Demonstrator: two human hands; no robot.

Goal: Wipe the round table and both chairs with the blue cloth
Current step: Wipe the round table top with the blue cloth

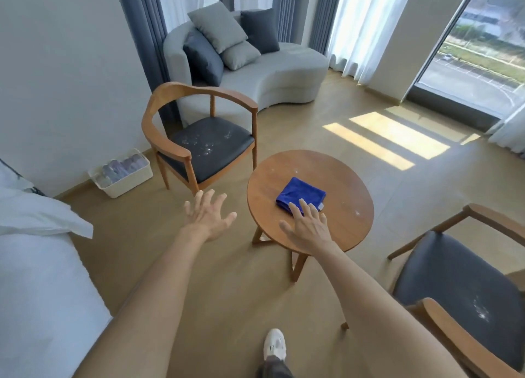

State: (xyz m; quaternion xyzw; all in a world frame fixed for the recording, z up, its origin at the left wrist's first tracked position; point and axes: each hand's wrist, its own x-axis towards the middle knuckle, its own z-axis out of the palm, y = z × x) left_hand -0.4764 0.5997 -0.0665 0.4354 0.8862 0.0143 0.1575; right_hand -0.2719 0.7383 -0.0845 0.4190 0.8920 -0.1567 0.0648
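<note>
Both grips are spread wide and hold nothing: my right hand (308, 227) reaches over the round wooden surface (335, 230), fingertips (292, 207) at the near edge of the folded blue cloth (301, 194), which lies near the middle of the top. My left hand (210, 214) hovers in the air over the floor, left of the surface, fingers splayed. One wooden chair (199, 130) with a dark, white-speckled seat stands beyond it by the wall; a second chair (466, 292), similarly speckled, stands at my right. A grey sofa (255, 70) with cushions sits by the curtained windows, and a white basket (122, 173) rests against the wall.
</note>
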